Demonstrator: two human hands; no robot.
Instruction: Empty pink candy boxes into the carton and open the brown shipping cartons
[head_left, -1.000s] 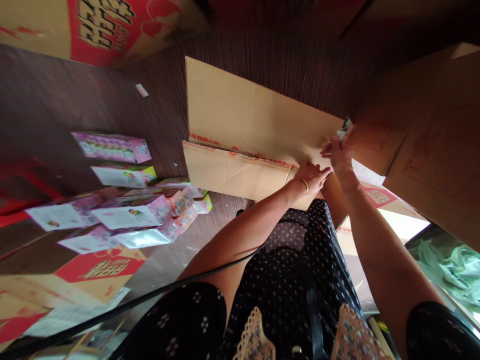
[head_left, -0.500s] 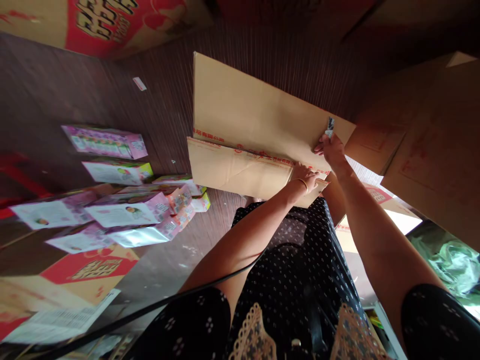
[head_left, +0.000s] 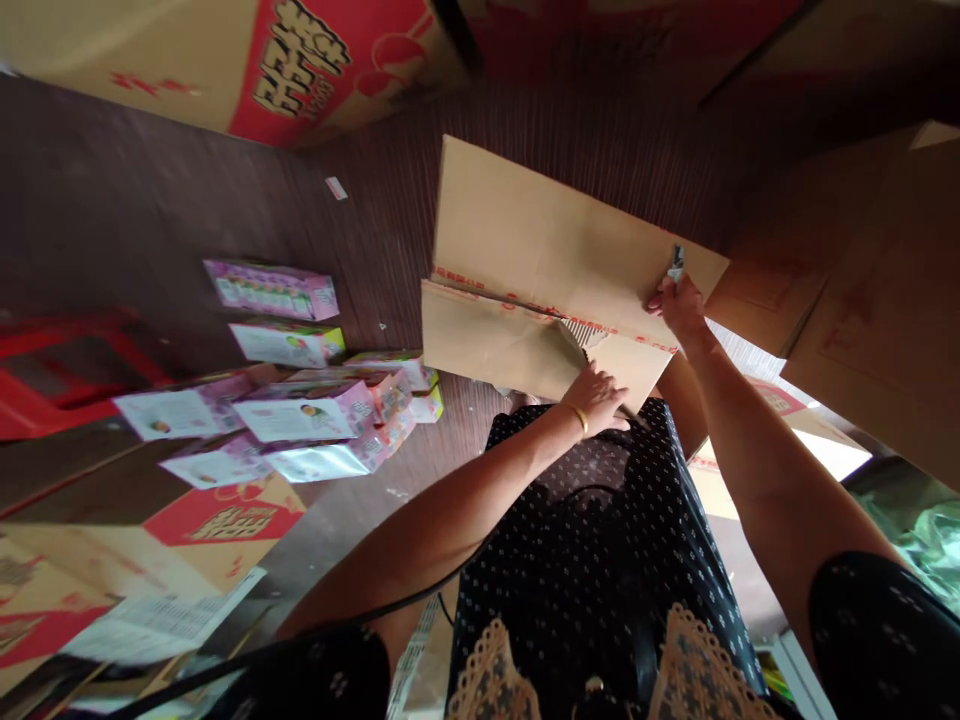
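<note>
A closed cardboard box (head_left: 525, 215) lies before me, with red printing along its middle seam. The near top flap is torn, and bare corrugated ribs (head_left: 587, 334) show there. My left hand (head_left: 598, 398), with a gold-coloured bangle at the wrist, is at the near edge, its fingers closed on the torn cardboard flap (head_left: 574, 345); part of the grip is hidden. My right hand (head_left: 682, 305) rests over the box's far right part. A small, flat, grey box cutter (head_left: 676, 262) sticks up from its closed fingers.
Several purple-and-white product boxes (head_left: 300, 412) are stacked on the left, near a red plastic stool (head_left: 67, 370). Large cartons stand at the top left (head_left: 187, 70), lower left (head_left: 225, 525) and right (head_left: 885, 310). A green plastic bag (head_left: 930, 550) is at the right edge.
My left hand has pulled back toward me from the seam, tearing the flap and exposing corrugation. My right hand keeps the cutter in nearly the same place over the box. The view has shifted left.
</note>
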